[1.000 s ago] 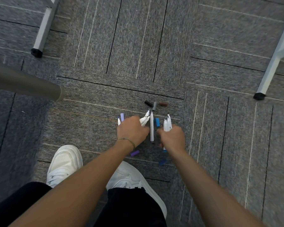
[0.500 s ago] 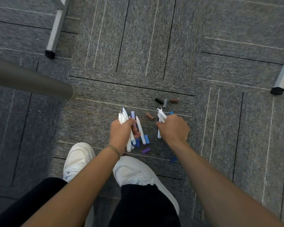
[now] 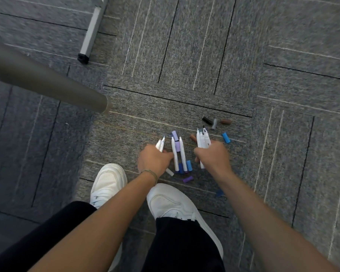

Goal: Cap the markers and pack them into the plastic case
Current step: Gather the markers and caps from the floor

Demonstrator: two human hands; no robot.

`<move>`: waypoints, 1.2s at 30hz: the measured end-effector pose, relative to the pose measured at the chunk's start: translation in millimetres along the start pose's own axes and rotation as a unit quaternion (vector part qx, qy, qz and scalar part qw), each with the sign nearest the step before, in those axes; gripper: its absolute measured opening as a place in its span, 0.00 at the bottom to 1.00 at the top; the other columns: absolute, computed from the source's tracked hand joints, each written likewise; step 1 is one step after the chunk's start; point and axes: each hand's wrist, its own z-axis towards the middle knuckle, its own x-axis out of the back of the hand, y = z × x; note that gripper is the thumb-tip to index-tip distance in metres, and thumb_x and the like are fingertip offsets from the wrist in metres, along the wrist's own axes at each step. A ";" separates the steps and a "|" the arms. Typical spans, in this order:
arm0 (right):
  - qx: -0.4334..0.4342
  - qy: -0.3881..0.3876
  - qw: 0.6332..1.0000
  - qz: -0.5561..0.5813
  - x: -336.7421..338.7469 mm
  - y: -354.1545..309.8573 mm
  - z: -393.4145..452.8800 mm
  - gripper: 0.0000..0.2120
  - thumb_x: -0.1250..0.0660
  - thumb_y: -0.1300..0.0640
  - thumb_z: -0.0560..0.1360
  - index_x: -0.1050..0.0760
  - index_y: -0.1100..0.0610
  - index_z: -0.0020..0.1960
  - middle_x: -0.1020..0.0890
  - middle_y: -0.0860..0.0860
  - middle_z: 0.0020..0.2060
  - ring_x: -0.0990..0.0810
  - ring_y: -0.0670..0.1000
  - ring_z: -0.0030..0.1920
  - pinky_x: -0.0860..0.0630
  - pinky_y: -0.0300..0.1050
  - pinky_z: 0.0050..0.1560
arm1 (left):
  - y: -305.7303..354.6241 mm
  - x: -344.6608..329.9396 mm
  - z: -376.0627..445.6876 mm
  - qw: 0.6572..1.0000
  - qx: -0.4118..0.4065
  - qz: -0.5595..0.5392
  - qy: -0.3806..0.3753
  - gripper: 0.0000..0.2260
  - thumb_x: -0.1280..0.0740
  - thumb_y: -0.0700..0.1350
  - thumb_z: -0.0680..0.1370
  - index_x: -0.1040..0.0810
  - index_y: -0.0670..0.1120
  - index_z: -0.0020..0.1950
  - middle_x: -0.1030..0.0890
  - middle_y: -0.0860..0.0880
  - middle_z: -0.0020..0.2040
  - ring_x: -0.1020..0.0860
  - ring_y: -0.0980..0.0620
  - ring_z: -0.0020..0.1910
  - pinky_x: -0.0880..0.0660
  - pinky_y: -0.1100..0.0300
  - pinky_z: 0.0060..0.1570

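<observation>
Head view, looking down at a grey carpet (image 3: 185, 55). Just below the centre of the frame the left hand (image 3: 153, 160) has its fingers curled round a small bundle of white markers (image 3: 160, 144), whose uncapped tips stick out toward the top of the frame. To its right, the right hand (image 3: 214, 158) grips a second bundle (image 3: 203, 139) in the same way, tips likewise pointing up-frame. Holding the markers parallel, all tips one way, probably serves to collect them before capping.

Between the two hands, two more markers (image 3: 178, 154) lie side by side on the carpet, with a lilac cap (image 3: 174, 134) at their upper end and blue caps (image 3: 185, 166) at their lower end. Loose caps are scattered around: a black, a grey and a brown cap (image 3: 216, 122) above the right hand, a light blue cap (image 3: 226, 138) beside it, and a purple cap (image 3: 187, 179) lower down, near the white shoes (image 3: 165, 201).

No plastic case is visible, so packing appears not yet begun. A grey pole (image 3: 47, 83) crosses the upper left; a metal furniture leg (image 3: 91, 30) stands above it.
</observation>
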 end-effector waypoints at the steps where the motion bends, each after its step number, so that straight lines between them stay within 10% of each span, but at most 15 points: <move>1: 0.001 -0.002 1.000 0.015 -0.8 0.6 -0.6 0.08 0.34 0.54 0.62 0.21 0.59 0.36 0.17 0.54 0.28 0.15 0.57 0.31 0.16 0.58 0.38 | -0.1 -0.7 -0.6 1.000 -0.008 0.016 0.002 0.15 0.24 0.54 0.69 0.24 0.47 0.32 0.23 0.49 0.29 0.26 0.51 0.28 0.34 0.61 0.27; 14: -0.016 0.034 0.999 -0.015 -4.6 6.5 5.2 0.06 0.28 0.55 0.69 0.23 0.55 0.37 0.19 0.52 0.31 0.18 0.57 0.34 0.19 0.55 0.36 | 7.8 -18.4 -10.1 0.983 -0.113 0.141 0.029 0.14 0.28 0.58 0.70 0.23 0.49 0.36 0.23 0.51 0.31 0.23 0.49 0.31 0.29 0.59 0.32; 25: 0.013 0.048 0.978 -0.202 -25.4 -10.1 6.4 0.25 0.25 0.33 0.69 0.27 0.54 0.38 0.21 0.49 0.33 0.21 0.53 0.34 0.35 0.42 0.28 | 0.2 -1.2 -10.1 0.962 0.001 -0.267 -0.064 0.08 0.30 0.36 0.74 0.26 0.41 0.37 0.27 0.45 0.28 0.27 0.50 0.22 0.27 0.59 0.26; 32: 0.051 0.060 0.963 -0.256 -36.4 -24.0 6.9 0.16 0.25 0.42 0.73 0.19 0.53 0.51 0.19 0.50 0.38 0.19 0.55 0.39 0.28 0.45 0.37 | 5.1 15.8 -2.4 0.944 0.072 -0.303 -0.110 0.08 0.30 0.31 0.75 0.28 0.37 0.49 0.25 0.43 0.29 0.23 0.49 0.23 0.23 0.59 0.25; 36: 0.030 0.043 0.987 -0.153 -27.7 -28.2 0.0 0.13 0.30 0.45 0.74 0.23 0.55 0.40 0.20 0.50 0.34 0.21 0.55 0.36 0.30 0.44 0.35 | 10.0 27.4 -6.1 0.954 0.066 -0.267 -0.120 0.08 0.27 0.34 0.74 0.26 0.38 0.42 0.26 0.44 0.27 0.25 0.48 0.23 0.25 0.56 0.29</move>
